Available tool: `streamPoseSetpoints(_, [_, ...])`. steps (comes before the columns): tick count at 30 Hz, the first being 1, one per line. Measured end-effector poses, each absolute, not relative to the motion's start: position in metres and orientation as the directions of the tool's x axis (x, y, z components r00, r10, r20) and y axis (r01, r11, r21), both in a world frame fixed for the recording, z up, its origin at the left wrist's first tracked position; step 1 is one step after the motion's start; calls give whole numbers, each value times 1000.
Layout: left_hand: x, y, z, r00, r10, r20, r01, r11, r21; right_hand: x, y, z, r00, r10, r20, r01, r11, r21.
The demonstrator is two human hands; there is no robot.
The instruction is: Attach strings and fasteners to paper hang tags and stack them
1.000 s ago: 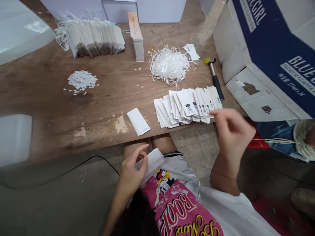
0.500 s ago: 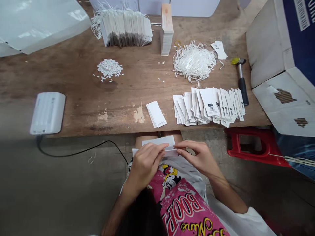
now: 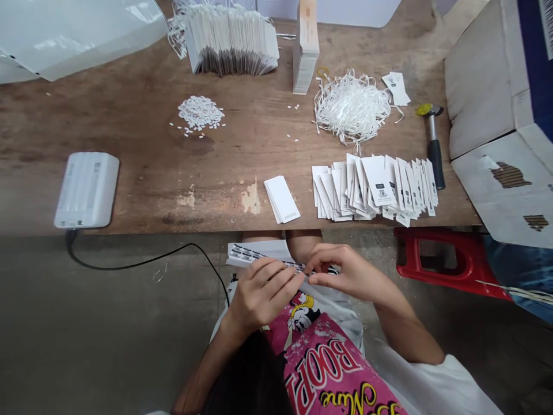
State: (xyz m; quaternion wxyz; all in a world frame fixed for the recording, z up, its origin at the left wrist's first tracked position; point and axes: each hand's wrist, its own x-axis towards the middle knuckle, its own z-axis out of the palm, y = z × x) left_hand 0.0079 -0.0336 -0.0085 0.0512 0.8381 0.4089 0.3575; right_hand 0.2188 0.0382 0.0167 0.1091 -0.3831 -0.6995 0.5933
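Over my lap is a white sheet with rows of small dark printed labels [image 3: 246,253], tilted so its printed rows face me. My left hand [image 3: 264,291] is closed on its near edge, with fingers laid across the rows. At the right end of the sheet my right hand [image 3: 343,271] pinches thumb and forefinger together on its edge; whether a single label is between them is too small to tell. A few blank-faced white cards [image 3: 283,199] lie near the table's front edge, just beyond my hands. Right of them is a spread row of white printed tags [image 3: 378,181].
On the wooden table [image 3: 142,115] are a pile of white strings [image 3: 354,108], small white pieces [image 3: 201,112], standing packs of tags [image 3: 233,43], a hammer [image 3: 434,144] and a white device [image 3: 87,190] with a cable. A carton [image 3: 484,86] stands right, near a red stool [image 3: 412,256].
The sheet has been turned and opened toward me, so its rows of dark labels now show. My left hand has shifted slightly down and right; the right hand's fingers have drawn together more.
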Motion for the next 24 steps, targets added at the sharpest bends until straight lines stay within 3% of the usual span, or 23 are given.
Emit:
streamPoseSetpoints(6, [-2, -41, -15, 387, 676, 627, 696, -660, 282, 218, 38, 13, -593, 651, -474, 371, -300, -878])
streamPoseSetpoints(9, [0, -43, -18, 363, 671, 647, 715, -645, 268, 213, 31, 9, -588, 585, -559, 235, -537, -810])
streamPoseSetpoints(12, [4, -46, -18, 334, 720, 609, 727, -608, 320, 209, 26, 5, -481, 687, -544, 64, -592, -804])
streamPoseSetpoints(14, [3, -51, -17, 211, 785, 582, 763, -505, 403, 207, 23, 4, -381, 764, -521, 7, -561, -828])
streamPoseSetpoints(16, [-4, -56, -18, -109, 837, 537, 777, -265, 572, 207, 19, 3, -346, 796, -496, -9, -531, -847])
streamPoseSetpoints(18, [-16, -59, -20, -443, 834, 329, 627, 26, 778, 208, 16, 3, -356, 804, -476, 4, -508, -861])
streamPoseSetpoints(19, [-23, -60, -22, -502, 851, 154, 505, 144, 851, 208, 15, 2, -359, 807, -469, 10, -500, -866])
streamPoseSetpoints(21, [-33, -60, -24, -383, 903, -195, 280, 315, 907, 208, 13, -1, -348, 815, -463, 7, -492, -871])
streamPoseSetpoints(22, [-36, -60, -25, -304, 904, -300, 202, 369, 907, 208, 12, -3, -335, 823, -459, 3, -486, -874])
streamPoseSetpoints(24, [-35, -61, -26, -277, 889, -364, 125, 409, 904, 208, 11, -6, -316, 837, -446, 19, -465, -885])
